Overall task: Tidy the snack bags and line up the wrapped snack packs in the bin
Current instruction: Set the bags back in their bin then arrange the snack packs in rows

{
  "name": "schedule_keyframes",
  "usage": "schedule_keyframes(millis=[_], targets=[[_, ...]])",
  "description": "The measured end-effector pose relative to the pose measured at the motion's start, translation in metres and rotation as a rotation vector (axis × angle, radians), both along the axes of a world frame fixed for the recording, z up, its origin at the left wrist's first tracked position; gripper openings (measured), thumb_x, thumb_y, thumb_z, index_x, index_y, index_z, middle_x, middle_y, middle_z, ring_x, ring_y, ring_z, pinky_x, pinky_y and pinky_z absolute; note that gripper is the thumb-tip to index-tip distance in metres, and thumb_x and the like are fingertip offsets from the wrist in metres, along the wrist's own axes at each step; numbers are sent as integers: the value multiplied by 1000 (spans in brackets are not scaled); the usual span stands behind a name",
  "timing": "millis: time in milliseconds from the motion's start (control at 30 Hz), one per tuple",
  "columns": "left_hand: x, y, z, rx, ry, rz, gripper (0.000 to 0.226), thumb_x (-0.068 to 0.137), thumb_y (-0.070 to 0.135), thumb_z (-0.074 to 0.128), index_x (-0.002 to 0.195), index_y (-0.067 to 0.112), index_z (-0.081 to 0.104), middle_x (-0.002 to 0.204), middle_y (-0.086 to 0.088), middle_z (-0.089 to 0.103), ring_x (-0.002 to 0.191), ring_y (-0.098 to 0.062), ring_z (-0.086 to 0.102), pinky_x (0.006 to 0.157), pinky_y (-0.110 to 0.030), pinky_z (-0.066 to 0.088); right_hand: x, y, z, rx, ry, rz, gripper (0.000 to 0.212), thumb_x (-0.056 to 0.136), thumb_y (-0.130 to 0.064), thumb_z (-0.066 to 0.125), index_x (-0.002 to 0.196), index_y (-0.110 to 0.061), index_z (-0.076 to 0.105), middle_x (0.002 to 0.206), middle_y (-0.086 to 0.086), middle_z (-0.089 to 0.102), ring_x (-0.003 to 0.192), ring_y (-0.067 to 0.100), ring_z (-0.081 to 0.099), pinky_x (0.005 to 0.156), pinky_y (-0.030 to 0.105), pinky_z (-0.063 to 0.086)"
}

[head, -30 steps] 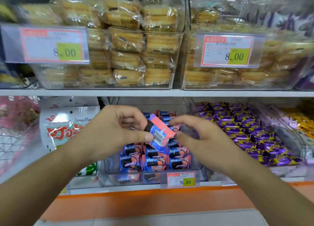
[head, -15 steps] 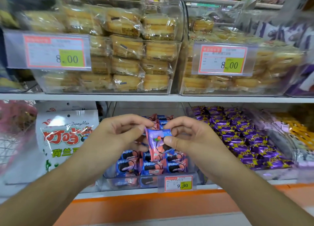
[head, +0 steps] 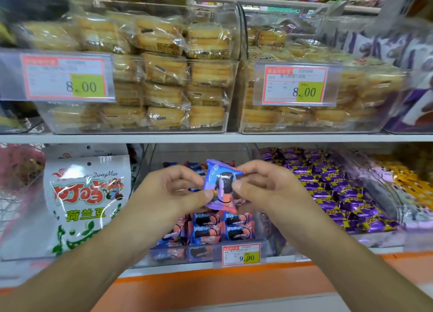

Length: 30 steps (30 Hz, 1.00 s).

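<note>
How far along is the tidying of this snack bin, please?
Done: several packs already stand in rows at the front of the bin. In hand: the left hand and right hand both pinch one blue-and-pink pack above it. Left: placing that pack; the rear packs are hidden, and the green-lettered bag sits untouched.

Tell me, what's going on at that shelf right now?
Left hand and right hand both pinch one blue snack pack. Held above the clear bin. Nothing in the way.
</note>
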State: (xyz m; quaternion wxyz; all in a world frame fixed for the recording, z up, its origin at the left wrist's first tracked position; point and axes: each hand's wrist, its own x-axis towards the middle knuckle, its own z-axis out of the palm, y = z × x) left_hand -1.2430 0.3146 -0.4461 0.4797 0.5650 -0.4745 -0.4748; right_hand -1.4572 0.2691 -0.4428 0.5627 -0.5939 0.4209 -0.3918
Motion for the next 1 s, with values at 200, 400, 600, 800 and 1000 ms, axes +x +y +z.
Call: schedule_keyframes(millis=[200, 400, 600, 800, 1000], targets=[[-3, -1, 2, 43, 20, -38, 30, 86, 19, 82, 112, 14, 68, 91, -17, 81, 83, -32, 78, 98, -52, 58, 5, 2, -1, 3, 7, 50, 21, 101, -4, 61, 111, -17, 76, 83, 9, 68, 77, 15, 67, 68, 40, 62], [-3, 1, 6, 30, 106, -39, 20, 89, 7, 77, 106, 4, 66, 98, -20, 81, 93, -36, 80, 92, -44, 62, 4, 2, 1, 32, -15, 80, 18, 94, 2, 70, 111, -5, 68, 91, 9, 75, 76, 25, 73, 70, 35, 62], [3, -1, -1, 22, -19, -107, 30, 82, 23, 88, 100, 12, 67, 102, -3, 81, 103, -30, 77, 103, -54, 55, -3, -1, 1, -130, 116, 8, 17, 92, 2, 72, 99, -14, 76, 94, 15, 77, 75, 24, 70, 72, 44, 64], [1, -3, 1, -58, -298, -217, 27, 87, 22, 83, 105, 40, 74, 97, 4, 70, 79, -10, 76, 74, -34, 58, -10, -9, -9, -382, 463, 24, 21, 88, -7, 79, 94, -28, 79, 77, 1, 72, 70, 12, 65, 69, 31, 56], [-7, -27, -20, -31, -510, -225, 20, 78, 28, 91, 87, 32, 74, 82, 5, 73, 63, -8, 70, 66, -24, 56, -26, -18, -7, -492, 641, -78, 26, 91, -19, 74, 111, -36, 74, 103, -23, 73, 105, -9, 64, 89, 5, 47]])
